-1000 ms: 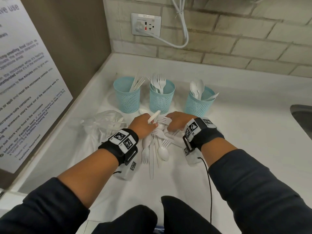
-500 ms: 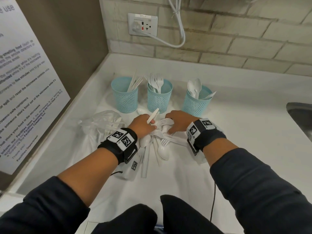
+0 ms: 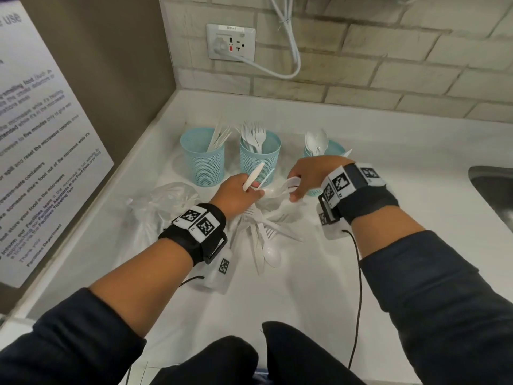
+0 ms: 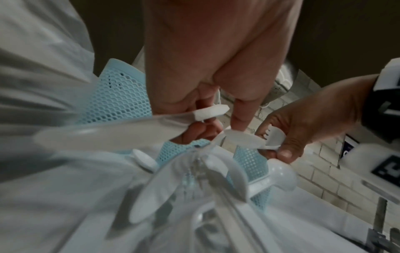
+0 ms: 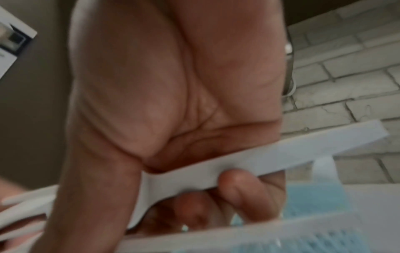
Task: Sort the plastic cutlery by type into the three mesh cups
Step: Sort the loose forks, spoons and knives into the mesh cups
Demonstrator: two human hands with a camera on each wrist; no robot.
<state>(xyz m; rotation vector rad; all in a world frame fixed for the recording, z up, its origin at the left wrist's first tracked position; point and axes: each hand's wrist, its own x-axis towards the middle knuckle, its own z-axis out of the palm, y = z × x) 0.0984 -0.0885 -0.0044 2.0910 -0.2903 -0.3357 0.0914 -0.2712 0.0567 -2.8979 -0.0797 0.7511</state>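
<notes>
On the counter, far side: three blue mesh cups stand in a row. The left cup (image 3: 202,157) has knives, the middle cup (image 3: 259,159) has forks, and the right cup (image 3: 337,151) has spoons and is partly hidden behind the right hand.
Pile: a loose heap of white cutlery (image 3: 261,234) lies near the person, between the two wrists, with forks, a spoon and long handles still mixed.
Left hand: the left hand (image 3: 236,194) grips at least one knife (image 3: 254,176), its tip pointing up towards the middle cup.
Right hand: the right hand (image 3: 313,176) pinches a small bunch of white pieces (image 3: 286,187), at least one a fork; the rest is too blurred to name.
Bag: a crumpled clear plastic bag (image 3: 163,201) lies left of the pile.
Progress: each cup already has several pieces of one kind, so sorting looks well under way.
Left to do: the pieces in hand must go into their cups, then the pile, likely over several more trips.
</notes>
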